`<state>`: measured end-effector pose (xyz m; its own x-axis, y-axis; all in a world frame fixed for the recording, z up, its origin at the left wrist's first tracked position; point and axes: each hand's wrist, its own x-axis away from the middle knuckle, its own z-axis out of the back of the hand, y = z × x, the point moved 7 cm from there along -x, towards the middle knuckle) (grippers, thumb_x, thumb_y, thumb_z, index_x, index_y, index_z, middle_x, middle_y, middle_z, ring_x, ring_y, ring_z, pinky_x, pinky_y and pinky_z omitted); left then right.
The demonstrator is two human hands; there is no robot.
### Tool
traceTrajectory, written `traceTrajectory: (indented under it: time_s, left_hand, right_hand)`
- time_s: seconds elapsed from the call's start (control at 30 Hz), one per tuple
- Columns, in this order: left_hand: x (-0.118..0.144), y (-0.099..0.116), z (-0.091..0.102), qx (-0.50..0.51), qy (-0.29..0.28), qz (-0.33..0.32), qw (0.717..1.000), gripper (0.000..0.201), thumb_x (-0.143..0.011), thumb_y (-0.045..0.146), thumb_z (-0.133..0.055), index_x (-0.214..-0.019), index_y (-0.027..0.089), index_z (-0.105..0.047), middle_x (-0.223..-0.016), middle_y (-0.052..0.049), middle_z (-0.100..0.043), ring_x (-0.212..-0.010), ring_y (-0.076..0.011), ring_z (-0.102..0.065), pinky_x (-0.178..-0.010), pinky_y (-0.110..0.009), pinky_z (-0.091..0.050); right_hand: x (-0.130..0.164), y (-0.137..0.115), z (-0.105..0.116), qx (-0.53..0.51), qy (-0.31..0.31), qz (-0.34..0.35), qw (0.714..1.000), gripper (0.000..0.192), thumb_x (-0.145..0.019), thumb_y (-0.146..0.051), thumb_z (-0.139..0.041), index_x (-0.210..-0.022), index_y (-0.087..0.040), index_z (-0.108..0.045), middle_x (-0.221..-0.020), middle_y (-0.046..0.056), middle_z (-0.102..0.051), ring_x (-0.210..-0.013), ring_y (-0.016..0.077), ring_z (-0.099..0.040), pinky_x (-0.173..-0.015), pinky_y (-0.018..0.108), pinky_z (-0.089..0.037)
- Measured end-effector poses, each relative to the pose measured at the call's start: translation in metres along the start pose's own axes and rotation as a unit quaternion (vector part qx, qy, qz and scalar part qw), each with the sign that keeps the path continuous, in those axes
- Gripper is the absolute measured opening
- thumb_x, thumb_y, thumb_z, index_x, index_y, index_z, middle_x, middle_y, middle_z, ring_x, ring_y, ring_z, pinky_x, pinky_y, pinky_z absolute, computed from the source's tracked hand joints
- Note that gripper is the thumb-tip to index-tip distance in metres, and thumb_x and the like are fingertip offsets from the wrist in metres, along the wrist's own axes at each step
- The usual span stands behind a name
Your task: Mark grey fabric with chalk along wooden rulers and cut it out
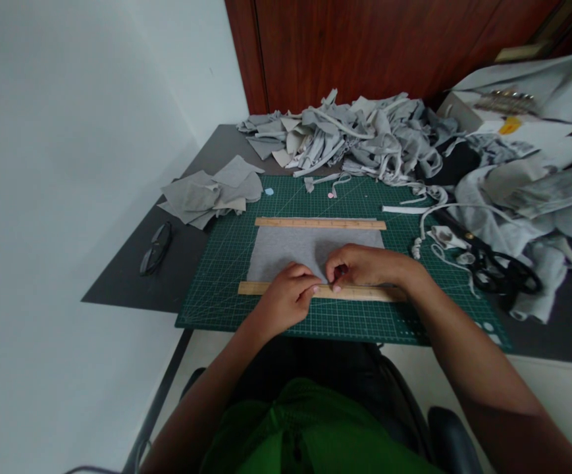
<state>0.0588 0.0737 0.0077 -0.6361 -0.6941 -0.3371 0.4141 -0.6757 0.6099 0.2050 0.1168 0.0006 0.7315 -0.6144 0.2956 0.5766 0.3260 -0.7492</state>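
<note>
A rectangle of grey fabric [286, 253] lies flat on a green cutting mat [216, 276]. One wooden ruler [320, 224] crosses its far edge, and a second wooden ruler [364, 293] runs along its near edge. My left hand [288, 296] rests over the near ruler, thumb and fingers pinched together at the fabric's edge. Close to its right, my right hand [359, 266] is also closed in a pinch, its thumb and index fingertips at the same edge. The fingertips cover the exact bit of cloth between them.
Grey fabric pieces [211, 194] and glasses [156, 249] lie on the left. A heap of scraps [345, 135] fills the back. Black scissors [497, 263], cord and more cloth [513, 197] are at the right, before a white box [483, 122]. A wall [93, 164] borders the left.
</note>
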Motion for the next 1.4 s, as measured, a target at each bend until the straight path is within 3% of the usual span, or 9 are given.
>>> traceTrajectory:
  time_s: [0.27, 0.93, 1.4]
  left_hand:
    - [0.002, 0.012, -0.006, -0.163, -0.047, -0.01, 0.985, 0.028, -0.096, 0.008, -0.053, -0.111, 0.019, -0.074, -0.1, -0.007, -0.07, -0.101, -0.0255, -0.057, -0.09, -0.044, -0.049]
    - [0.006, 0.009, -0.009, -0.168, -0.058, 0.0, 0.984, 0.025, -0.094, 0.008, -0.057, -0.107, 0.021, -0.074, -0.105, -0.004, -0.071, -0.101, -0.0238, -0.057, -0.091, -0.041, -0.047]
    - [0.007, 0.016, -0.01, -0.231, -0.05, -0.016, 0.972, 0.02, -0.095, 0.009, -0.058, -0.107, 0.02, -0.07, -0.105, -0.004, -0.069, -0.103, -0.023, -0.057, -0.088, -0.039, -0.048]
  right_hand:
    - [-0.002, 0.001, -0.001, -0.005, -0.002, 0.006, 1.0, 0.01, -0.078, -0.022, -0.074, -0.087, -0.019, -0.076, -0.079, 0.0, -0.07, -0.074, 0.0161, -0.06, -0.068, 0.027, -0.043]
    - [0.001, 0.004, -0.007, -0.032, -0.012, -0.028, 0.999, 0.012, -0.076, -0.025, -0.07, -0.087, -0.02, -0.072, -0.084, 0.002, -0.07, -0.079, 0.0198, -0.061, -0.072, 0.03, -0.046]
    - [0.001, 0.002, -0.008, -0.047, -0.024, -0.035, 0.998, 0.013, -0.077, -0.029, -0.068, -0.087, -0.02, -0.07, -0.084, 0.002, -0.068, -0.081, 0.0208, -0.06, -0.076, 0.033, -0.046]
